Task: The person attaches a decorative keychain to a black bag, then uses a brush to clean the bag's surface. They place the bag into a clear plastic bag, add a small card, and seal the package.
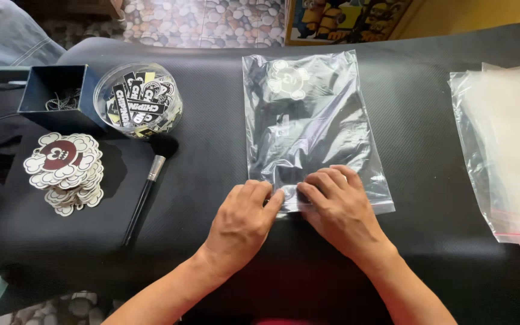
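Both hands press flat, fingers spread, on the near short edge of one clear plastic bag (311, 129); neither holds anything. Left hand (243, 218) and right hand (339, 209) sit side by side, equally near. From them the bag's long side runs straight away across the black worktop (212, 150). Something dark seems to lie inside. Farther left lie one black brush (142, 201), one sticker stack (66, 171), one round tub (138, 99).

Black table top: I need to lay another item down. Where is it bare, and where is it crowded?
Bare black table top lies between the clear bag and the stack of clear bags, and between the black brush and the left hand. The left end is crowded: sticker pile, round tub, blue box.
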